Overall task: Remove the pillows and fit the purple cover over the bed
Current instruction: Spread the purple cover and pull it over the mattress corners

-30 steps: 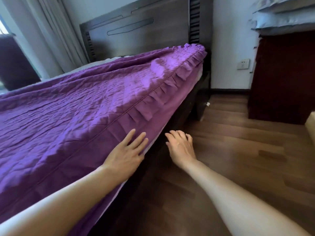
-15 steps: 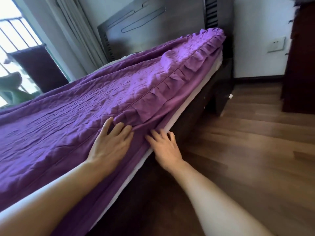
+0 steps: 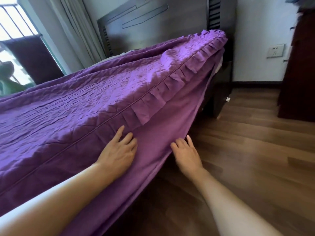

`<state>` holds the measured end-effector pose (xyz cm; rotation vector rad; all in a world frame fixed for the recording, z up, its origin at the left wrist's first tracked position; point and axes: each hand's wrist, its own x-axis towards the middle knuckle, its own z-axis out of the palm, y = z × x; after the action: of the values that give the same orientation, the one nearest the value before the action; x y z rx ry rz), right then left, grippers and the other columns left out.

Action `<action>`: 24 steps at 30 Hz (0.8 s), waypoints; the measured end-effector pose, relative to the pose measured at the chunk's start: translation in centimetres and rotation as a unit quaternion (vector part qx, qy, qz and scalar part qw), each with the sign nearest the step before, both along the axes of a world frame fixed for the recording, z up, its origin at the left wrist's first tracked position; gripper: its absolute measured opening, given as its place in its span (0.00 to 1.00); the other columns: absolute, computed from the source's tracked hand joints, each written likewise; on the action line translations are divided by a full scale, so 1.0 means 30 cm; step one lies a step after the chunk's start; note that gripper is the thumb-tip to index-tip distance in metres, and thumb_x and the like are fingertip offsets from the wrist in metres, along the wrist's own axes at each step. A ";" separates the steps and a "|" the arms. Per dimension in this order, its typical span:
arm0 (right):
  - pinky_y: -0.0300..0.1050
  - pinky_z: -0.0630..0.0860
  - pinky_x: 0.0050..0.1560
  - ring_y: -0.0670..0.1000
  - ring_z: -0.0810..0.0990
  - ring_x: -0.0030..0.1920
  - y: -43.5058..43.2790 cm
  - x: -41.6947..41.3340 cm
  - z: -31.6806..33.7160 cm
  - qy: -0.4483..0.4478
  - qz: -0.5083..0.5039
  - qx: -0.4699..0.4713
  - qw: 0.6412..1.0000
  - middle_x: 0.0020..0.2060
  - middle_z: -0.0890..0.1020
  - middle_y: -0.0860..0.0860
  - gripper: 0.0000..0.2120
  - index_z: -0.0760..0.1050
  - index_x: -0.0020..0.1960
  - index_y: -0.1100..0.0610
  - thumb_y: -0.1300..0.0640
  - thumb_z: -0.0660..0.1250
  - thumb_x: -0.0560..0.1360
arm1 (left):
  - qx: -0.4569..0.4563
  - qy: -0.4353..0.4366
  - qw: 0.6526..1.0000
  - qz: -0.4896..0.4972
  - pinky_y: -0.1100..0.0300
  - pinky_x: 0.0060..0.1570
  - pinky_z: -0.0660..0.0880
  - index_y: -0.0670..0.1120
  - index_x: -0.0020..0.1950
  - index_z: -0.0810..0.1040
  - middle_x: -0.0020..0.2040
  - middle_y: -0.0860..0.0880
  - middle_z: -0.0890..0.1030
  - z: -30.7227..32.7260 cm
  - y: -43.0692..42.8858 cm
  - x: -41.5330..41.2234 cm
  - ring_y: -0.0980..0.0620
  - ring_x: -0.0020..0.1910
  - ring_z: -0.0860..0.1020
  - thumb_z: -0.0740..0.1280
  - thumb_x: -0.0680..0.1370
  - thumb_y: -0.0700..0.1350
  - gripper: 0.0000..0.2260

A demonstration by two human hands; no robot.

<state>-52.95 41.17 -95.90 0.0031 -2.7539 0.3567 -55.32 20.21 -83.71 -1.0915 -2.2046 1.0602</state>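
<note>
Half a second ago a white strip of mattress showed under the cover's edge along the side that runs away from the headboard point(image 3: 153, 31). Now the plain skirt point(image 3: 162, 133) has come down and out over that strip. Only a small pale patch point(image 3: 219, 65) shows at the corner against the headboard.

Your left hand point(image 3: 117, 154) was spread on the pleats. It has slid onto the plain skirt just below the piping seam point(image 3: 76, 143) and lies flat, its fingers point(image 3: 121, 132) straight and slightly apart, pressing the cloth.

Your right hand point(image 3: 186, 155) was tucked at the mattress edge. It has moved outward to the skirt's hem, on the side away from the bed. Its fingers point(image 3: 188, 140) lie fairly straight against the hem and the thumb is hidden, so you cannot tell from here whether it pinches the cloth or only touches it.

The purple cover point(image 3: 85, 106) lies over the whole top of the bed, from the headboard towards you. Its quilted top is finely wrinkled, with one soft bump near the headboard corner. A pleated ruffle point(image 3: 170, 86) hangs from the piping seam along the bed's side. One flap of it lies loose over the skirt, just on the headboard side of your left hand. The skirt stretches in a taut sheet from the headboard corner to your right hand, standing out from the bed frame above the wooden floor point(image 3: 247, 150).
</note>
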 end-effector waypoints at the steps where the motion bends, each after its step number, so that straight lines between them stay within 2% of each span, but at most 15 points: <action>1: 0.55 0.54 0.72 0.58 0.75 0.60 -0.014 -0.014 0.019 0.023 0.006 -0.016 1.000 0.53 0.78 0.57 0.18 0.75 0.54 0.57 0.62 0.51 0.71 | -0.013 -0.004 1.000 0.003 0.38 0.64 0.58 0.39 0.46 0.84 0.44 0.43 0.82 0.004 -0.002 -0.006 0.41 0.49 0.79 0.52 0.70 0.40 0.20; 3: 0.52 0.52 0.73 0.58 0.67 0.68 -0.034 -0.032 0.059 0.052 0.036 -0.042 0.997 0.64 0.72 0.59 0.22 0.70 0.63 0.60 0.64 0.51 0.71 | -0.041 -0.014 0.999 0.008 0.37 0.65 0.60 0.40 0.42 0.84 0.43 0.42 0.82 0.014 -0.007 -0.009 0.41 0.48 0.80 0.51 0.69 0.40 0.21; 6: 0.48 0.44 0.75 0.56 0.54 0.75 -0.070 -0.036 0.077 0.020 0.060 -0.092 0.994 0.73 0.59 0.59 0.29 0.57 0.73 0.61 0.69 0.56 0.73 | -0.079 -0.015 0.997 0.013 0.38 0.65 0.61 0.43 0.42 0.85 0.46 0.43 0.83 0.017 -0.025 -0.020 0.42 0.49 0.81 0.50 0.69 0.42 0.22; 8: 0.48 0.43 0.75 0.57 0.51 0.75 -0.101 -0.036 0.074 0.001 0.070 -0.098 0.993 0.74 0.57 0.60 0.31 0.56 0.73 0.61 0.71 0.56 0.72 | -0.102 -0.026 0.994 0.029 0.36 0.68 0.54 0.49 0.51 0.84 0.55 0.42 0.81 0.037 -0.010 -0.001 0.39 0.57 0.78 0.47 0.71 0.45 0.25; 10: 0.49 0.42 0.75 0.58 0.51 0.75 -0.120 -0.043 0.073 -0.035 0.081 -0.090 0.992 0.74 0.57 0.60 0.29 0.58 0.72 0.62 0.70 0.56 0.72 | -0.157 -0.054 0.985 0.042 0.34 0.68 0.37 0.56 0.69 0.70 0.72 0.41 0.66 0.020 -0.007 0.011 0.34 0.71 0.61 0.42 0.76 0.47 0.26; 11: 0.50 0.41 0.74 0.58 0.51 0.75 -0.127 -0.047 0.077 -0.046 0.085 -0.084 0.992 0.74 0.57 0.60 0.28 0.59 0.72 0.62 0.70 0.57 0.72 | -0.177 -0.073 0.980 0.050 0.34 0.65 0.30 0.57 0.73 0.62 0.76 0.42 0.58 0.014 -0.008 0.021 0.34 0.74 0.51 0.43 0.79 0.48 0.23; 12: 0.50 0.41 0.74 0.57 0.51 0.75 -0.131 -0.050 0.084 -0.051 0.088 -0.081 0.992 0.74 0.58 0.59 0.28 0.60 0.72 0.61 0.70 0.57 0.72 | -0.188 -0.097 0.975 0.074 0.35 0.63 0.27 0.56 0.75 0.58 0.77 0.42 0.54 0.016 -0.011 0.030 0.34 0.75 0.46 0.45 0.81 0.49 0.22; 13: 0.51 0.41 0.74 0.56 0.52 0.75 -0.138 -0.052 0.091 -0.048 0.090 -0.080 0.992 0.74 0.59 0.58 0.29 0.61 0.72 0.61 0.69 0.58 0.72 | -0.182 -0.106 0.974 0.085 0.36 0.64 0.26 0.55 0.75 0.58 0.76 0.42 0.55 0.018 -0.022 0.035 0.35 0.75 0.46 0.47 0.81 0.48 0.21; 14: 0.50 0.42 0.74 0.56 0.54 0.75 -0.142 -0.050 0.095 -0.032 0.088 -0.088 0.992 0.73 0.61 0.57 0.29 0.62 0.72 0.60 0.69 0.58 0.71 | -0.166 -0.115 0.976 0.085 0.37 0.66 0.29 0.54 0.74 0.62 0.75 0.41 0.59 0.021 -0.033 0.040 0.36 0.75 0.50 0.48 0.81 0.47 0.21; 15: 0.50 0.44 0.75 0.56 0.56 0.74 -0.148 -0.047 0.100 -0.004 0.080 -0.105 0.991 0.72 0.63 0.57 0.29 0.64 0.71 0.59 0.70 0.59 0.70 | -0.139 -0.119 0.981 0.060 0.38 0.69 0.34 0.53 0.69 0.70 0.70 0.40 0.68 0.034 -0.042 0.051 0.37 0.73 0.60 0.49 0.79 0.46 0.21; 16: 0.49 0.47 0.75 0.56 0.60 0.72 -0.153 -0.042 0.105 0.035 0.069 -0.124 0.989 0.69 0.67 0.57 0.28 0.66 0.70 0.60 0.70 0.59 0.69 | -0.118 -0.111 0.986 0.035 0.39 0.71 0.41 0.51 0.61 0.78 0.63 0.41 0.77 0.047 -0.052 0.057 0.38 0.67 0.70 0.51 0.76 0.45 0.21; 17: 0.49 0.51 0.75 0.57 0.63 0.71 -0.157 -0.038 0.114 0.066 0.052 -0.142 0.986 0.67 0.69 0.58 0.28 0.68 0.68 0.60 0.71 0.59 0.69 | -0.096 -0.099 0.990 0.003 0.39 0.70 0.48 0.49 0.54 0.82 0.56 0.42 0.81 0.062 -0.056 0.059 0.40 0.62 0.76 0.51 0.74 0.44 0.21; 19: 0.51 0.58 0.73 0.59 0.66 0.69 -0.165 -0.042 0.144 0.122 0.021 -0.166 0.978 0.66 0.70 0.61 0.27 0.68 0.67 0.63 0.73 0.61 0.69 | -0.046 -0.077 0.995 -0.049 0.39 0.68 0.57 0.48 0.54 0.82 0.58 0.43 0.81 0.095 -0.060 0.067 0.42 0.62 0.76 0.52 0.72 0.44 0.21; 21: 0.55 0.64 0.70 0.61 0.68 0.68 -0.180 -0.056 0.199 0.188 0.014 -0.163 0.968 0.67 0.69 0.63 0.28 0.66 0.68 0.65 0.73 0.62 0.68 | 0.052 -0.058 0.992 -0.095 0.40 0.68 0.59 0.48 0.62 0.78 0.65 0.45 0.76 0.138 -0.062 0.081 0.43 0.67 0.71 0.53 0.72 0.44 0.22; 24: 0.54 0.62 0.69 0.62 0.64 0.70 -0.226 -0.072 0.315 0.258 0.039 -0.141 0.955 0.70 0.64 0.62 0.30 0.60 0.71 0.63 0.71 0.56 0.68 | 0.211 -0.030 0.976 -0.041 0.42 0.69 0.60 0.49 0.72 0.66 0.72 0.48 0.68 0.251 -0.089 0.086 0.45 0.72 0.65 0.55 0.76 0.49 0.23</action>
<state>-55.10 34.38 -86.45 0.1152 -2.1726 0.6647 -52.73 17.55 -76.18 -1.0166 -2.2668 0.4944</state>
